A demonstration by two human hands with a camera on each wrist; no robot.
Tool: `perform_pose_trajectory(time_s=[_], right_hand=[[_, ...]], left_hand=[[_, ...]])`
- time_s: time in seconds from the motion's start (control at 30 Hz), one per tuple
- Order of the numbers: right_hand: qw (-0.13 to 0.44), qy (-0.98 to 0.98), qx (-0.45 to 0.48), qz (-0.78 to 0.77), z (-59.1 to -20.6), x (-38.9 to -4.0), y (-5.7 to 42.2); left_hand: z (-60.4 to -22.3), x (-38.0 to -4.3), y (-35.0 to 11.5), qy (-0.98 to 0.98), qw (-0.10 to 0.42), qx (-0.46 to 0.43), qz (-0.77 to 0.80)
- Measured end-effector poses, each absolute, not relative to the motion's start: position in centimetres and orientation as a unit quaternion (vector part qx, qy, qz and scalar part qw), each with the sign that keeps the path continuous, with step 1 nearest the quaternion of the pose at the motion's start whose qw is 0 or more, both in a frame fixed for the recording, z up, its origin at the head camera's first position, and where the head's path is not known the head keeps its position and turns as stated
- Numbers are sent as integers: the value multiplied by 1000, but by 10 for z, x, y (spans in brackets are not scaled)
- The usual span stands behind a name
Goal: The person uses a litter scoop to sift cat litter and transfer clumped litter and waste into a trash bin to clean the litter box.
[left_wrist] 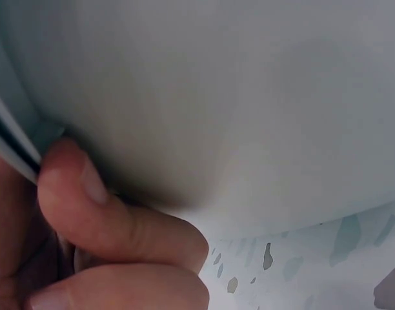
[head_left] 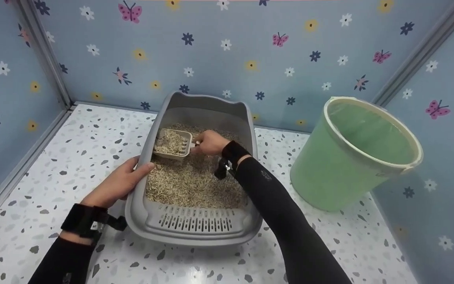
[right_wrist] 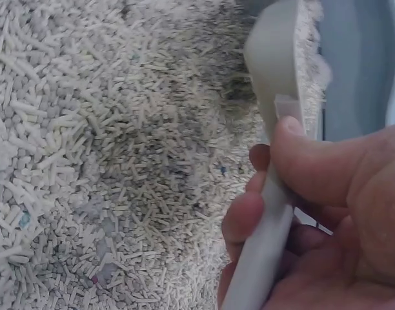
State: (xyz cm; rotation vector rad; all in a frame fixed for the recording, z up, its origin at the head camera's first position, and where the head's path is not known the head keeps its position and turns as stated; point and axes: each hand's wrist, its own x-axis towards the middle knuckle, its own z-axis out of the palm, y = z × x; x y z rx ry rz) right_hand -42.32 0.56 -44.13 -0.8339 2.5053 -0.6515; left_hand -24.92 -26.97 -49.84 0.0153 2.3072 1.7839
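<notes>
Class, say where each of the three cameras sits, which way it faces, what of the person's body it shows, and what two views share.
Head: worn on the head, looking forward and down at the grey litter box; left hand, right hand and both sleeved forearms show.
Left wrist: worn there, facing the box's outer wall; curled fingers show.
Right wrist: worn there, facing litter and scoop; the right hand shows.
Shared by head and right wrist: scoop, litter, right hand.

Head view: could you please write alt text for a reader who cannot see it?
A person's right hand holds a scoop loaded with pellet litter inside a gray litter box, while the left hand grips the box's left side. A green bin is to the right.
</notes>
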Motion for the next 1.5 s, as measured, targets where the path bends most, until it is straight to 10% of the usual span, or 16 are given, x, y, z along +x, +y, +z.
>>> perform_pose_trajectory(time_s=[0.27,0.93,1.5], right_hand=[[235,869,-245,-359,-417,-413,25],[53,907,-245,-339,-356,-361,87],[-31,921,-244,-301,-382,-298,137]], left_hand=[[-498,-247,-272,787,108,1,607],[-499,-249,-271,783,117,20,611],[-497,-250,-268,783,117,19,610]])
